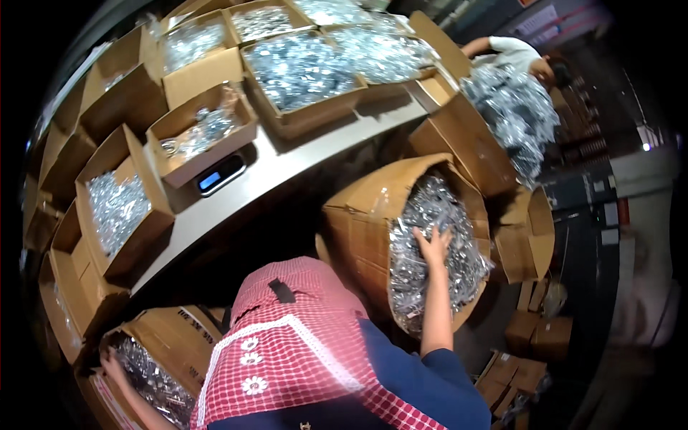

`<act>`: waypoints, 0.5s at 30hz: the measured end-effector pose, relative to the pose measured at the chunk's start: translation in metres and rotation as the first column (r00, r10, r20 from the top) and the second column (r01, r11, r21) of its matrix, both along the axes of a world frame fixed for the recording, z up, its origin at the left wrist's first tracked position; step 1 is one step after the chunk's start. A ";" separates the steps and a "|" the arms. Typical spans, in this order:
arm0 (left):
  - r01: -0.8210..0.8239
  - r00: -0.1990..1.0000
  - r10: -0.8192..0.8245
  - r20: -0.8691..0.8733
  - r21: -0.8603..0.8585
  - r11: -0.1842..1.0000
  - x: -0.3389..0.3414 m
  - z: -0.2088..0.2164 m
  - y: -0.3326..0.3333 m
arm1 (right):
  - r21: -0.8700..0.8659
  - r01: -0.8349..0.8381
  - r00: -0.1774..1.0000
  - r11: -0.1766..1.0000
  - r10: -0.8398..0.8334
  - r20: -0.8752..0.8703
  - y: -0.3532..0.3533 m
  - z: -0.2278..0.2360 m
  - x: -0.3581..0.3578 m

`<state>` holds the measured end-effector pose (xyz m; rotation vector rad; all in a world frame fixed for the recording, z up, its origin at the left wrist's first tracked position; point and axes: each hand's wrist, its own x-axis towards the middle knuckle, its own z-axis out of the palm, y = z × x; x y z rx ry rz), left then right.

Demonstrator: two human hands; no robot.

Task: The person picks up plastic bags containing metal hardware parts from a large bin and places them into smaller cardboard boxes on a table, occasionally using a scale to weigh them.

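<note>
Silvery plastic-wrapped pcs [464, 266] fill a tilted cardboard box [362, 222] near the worktop [272, 179]; my R hand [433, 247], spread wide, lies on them. My L hand [112, 364] is at the edge of a 2nd box [183, 333] w/ shiny pcs [149, 371]; can't tell its grip from here.

Black printing [195, 320] (partly legible) marks the lower-left carton [159, 324].

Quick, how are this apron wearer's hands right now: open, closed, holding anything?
Left hand: at the lower-left carton; grip can't be told.
Right hand: open, spread over shiny pieces in the large carton.
</note>
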<state>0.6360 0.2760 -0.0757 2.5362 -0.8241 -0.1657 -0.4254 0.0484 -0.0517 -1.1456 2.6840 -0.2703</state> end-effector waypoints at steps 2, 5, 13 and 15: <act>0.000 0.975 -0.098 0.199 0.440 0.898 -0.083 -0.054 0.009 | -0.155 0.016 1.000 0.988 -0.013 0.024 0.017 0.005 -0.010; -0.088 0.971 -0.040 0.237 0.505 0.858 -0.131 -0.049 -0.018 | -0.109 0.104 0.991 0.989 -0.093 0.101 0.021 0.012 -0.028; -0.002 0.973 -0.067 0.223 0.297 0.955 -0.130 -0.041 -0.087 | -0.171 -0.078 0.997 0.982 0.080 0.005 0.062 0.039 -0.046; 0.095 0.963 -0.152 0.221 0.252 0.963 -0.135 -0.043 -0.143 | -0.110 0.031 0.974 0.993 -0.054 -0.219 0.096 0.043 -0.072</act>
